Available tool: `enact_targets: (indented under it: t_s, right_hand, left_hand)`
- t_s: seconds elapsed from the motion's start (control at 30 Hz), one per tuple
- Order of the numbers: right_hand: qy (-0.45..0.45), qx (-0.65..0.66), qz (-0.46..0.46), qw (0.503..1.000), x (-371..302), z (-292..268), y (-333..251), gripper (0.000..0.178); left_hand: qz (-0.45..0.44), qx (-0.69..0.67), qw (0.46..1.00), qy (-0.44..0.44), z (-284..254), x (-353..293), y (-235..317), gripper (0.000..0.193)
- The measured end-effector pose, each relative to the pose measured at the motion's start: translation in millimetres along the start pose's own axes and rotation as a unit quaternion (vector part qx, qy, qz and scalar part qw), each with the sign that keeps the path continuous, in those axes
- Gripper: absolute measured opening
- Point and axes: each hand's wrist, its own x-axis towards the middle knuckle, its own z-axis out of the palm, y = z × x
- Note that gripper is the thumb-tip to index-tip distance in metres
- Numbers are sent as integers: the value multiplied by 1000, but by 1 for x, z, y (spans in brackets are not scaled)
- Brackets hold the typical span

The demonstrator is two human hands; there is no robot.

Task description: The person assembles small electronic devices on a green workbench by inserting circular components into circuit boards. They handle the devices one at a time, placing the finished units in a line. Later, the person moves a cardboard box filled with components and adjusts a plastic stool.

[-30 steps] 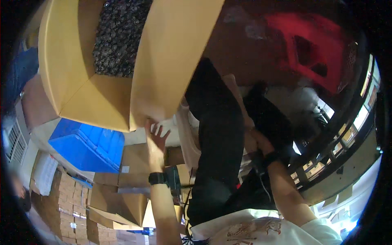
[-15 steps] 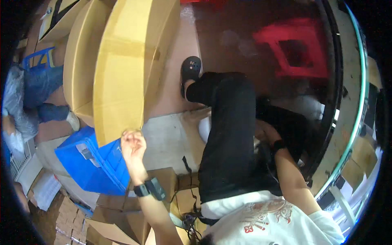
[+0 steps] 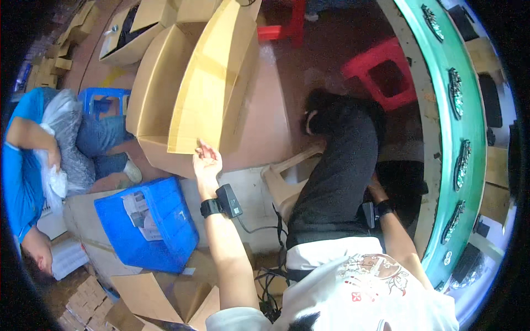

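My left hand (image 3: 207, 160) reaches forward with its palm turned up and its fingers loosely bent and apart. Its fingertips are at the lower edge of a long flap on a large open cardboard box (image 3: 152, 83); I cannot tell how firmly they touch it. Nothing lies in the palm. My right hand (image 3: 377, 190) is low beside my black-trousered thigh, next to the seat, and its fingers are hidden. Each wrist wears a black band with a small dark device; a cable runs from the left one.
A blue plastic crate (image 3: 146, 226) stands left of my left forearm, with open cartons (image 3: 149, 298) below it. Another person in blue (image 3: 25, 165) sits at far left holding clear plastic. A red stool (image 3: 381, 71) stands ahead; a green bench surface (image 3: 441, 165) bearing several dark objects runs along the right.
My view has turned, bringing the green bench further in. My left hand stays by the flap's lower edge, which has shifted away from the blue crate. My leg has moved to the right.
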Motion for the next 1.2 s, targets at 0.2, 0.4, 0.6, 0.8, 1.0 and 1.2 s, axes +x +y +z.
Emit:
enact_targets:
  t_s: [0.2,0.4,0.6,0.8,1.0,1.2]
  right_hand:
    - [-122,83,147,978,19,-37,65,56]
    - [-52,-79,-24,995,21,-9,18,49]
    - [-45,61,138,988,30,-15,-32,44]
    - [29,43,156,986,51,6,-34,43]
    - [145,16,218,965,60,28,-32,46]
    - [110,-4,260,959,33,70,-95,58]
  left_hand:
    - [19,35,999,12,23,4,-22,33]
    - [20,57,998,1,15,3,-15,44]
    - [47,71,995,42,14,11,-15,35]
    - [34,90,995,2,4,10,0,34]
    - [113,173,977,46,11,12,-26,35]
    - [95,191,971,109,30,-20,-18,35]
